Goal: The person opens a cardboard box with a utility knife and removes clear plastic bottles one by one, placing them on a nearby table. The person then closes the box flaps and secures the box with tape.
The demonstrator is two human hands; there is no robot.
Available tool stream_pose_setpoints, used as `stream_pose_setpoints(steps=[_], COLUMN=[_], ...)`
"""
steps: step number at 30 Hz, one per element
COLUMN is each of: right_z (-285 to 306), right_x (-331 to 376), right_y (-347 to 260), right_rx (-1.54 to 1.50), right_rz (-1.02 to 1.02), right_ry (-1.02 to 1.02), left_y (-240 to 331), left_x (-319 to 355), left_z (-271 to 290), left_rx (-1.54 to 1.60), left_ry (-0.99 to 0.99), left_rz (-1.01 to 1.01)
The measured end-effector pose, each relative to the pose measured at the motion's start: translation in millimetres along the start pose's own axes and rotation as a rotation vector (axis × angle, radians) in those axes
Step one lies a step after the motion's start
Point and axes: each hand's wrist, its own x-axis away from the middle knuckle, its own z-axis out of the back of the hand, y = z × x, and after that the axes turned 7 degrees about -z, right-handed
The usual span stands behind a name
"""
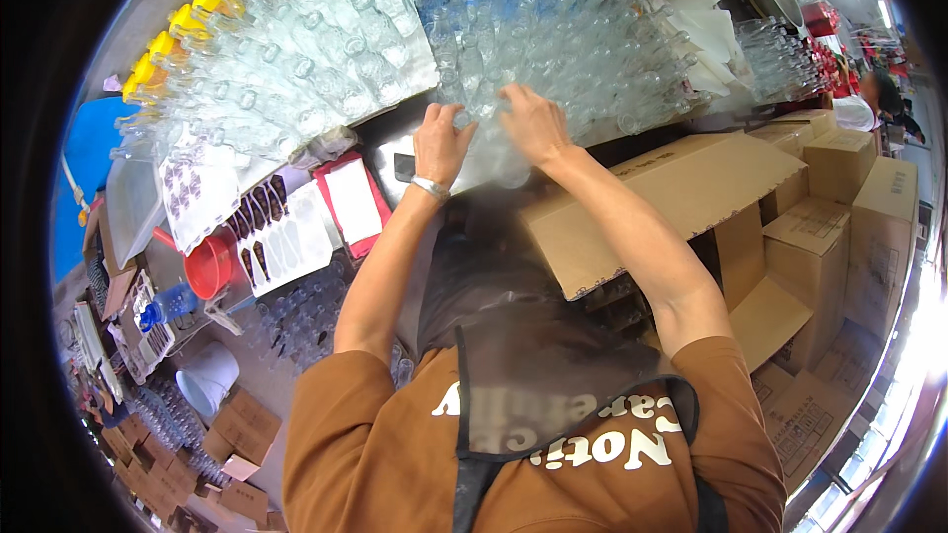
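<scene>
Both of my hands reach the front edge of a dense crowd of clear glass bottles (553, 49) standing upright. My left hand (441, 146), with a silvery band at the wrist, has its thumb and fingers curved apart beside the nearest bottles. I make out nothing between them. A short way to its right, my right hand (535, 126) bends its fingers down over the bottles' front row. Those fingertips are partly blurred against the glass, so a grip cannot be made out. Below both hands is a pale, shiny work surface (481, 166).
More clear bottles (306, 49) crowd the left, beside yellow containers (188, 20). A white sheet with dark pieces (281, 237), a red-edged white pad (353, 202) and a red pot (207, 266) lie nearer. Cardboard boxes (691, 183) stack at right.
</scene>
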Motion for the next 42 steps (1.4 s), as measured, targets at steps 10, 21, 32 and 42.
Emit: stream_pose_setpoints(steps=[10, 21, 32, 42], right_z=[1.9, -45.8, 183.6, 22.4], right_x=[25.4, 29.3, 232.1, 421.2], right_y=[-10.9, -5.0, 59.9, 112.0], right_rx=[0.060, 0.194, -0.127, 0.150], right_rz=[0.181, 0.294, -0.387, -1.037], right_ry=[0.077, -0.021, 0.694, 0.309], left_y=[-11.2, -34.1, 30.8, 268.4], left_x=[0.6, 79.2, 53.6, 52.7], left_z=[1.4, -60.3, 27.3, 2.9], left_rx=[0.058, 0.871, 0.787, 0.411], left_ry=[-0.007, -0.521, -0.541, -1.224], left_rz=[0.091, 0.722, 0.558, -0.811])
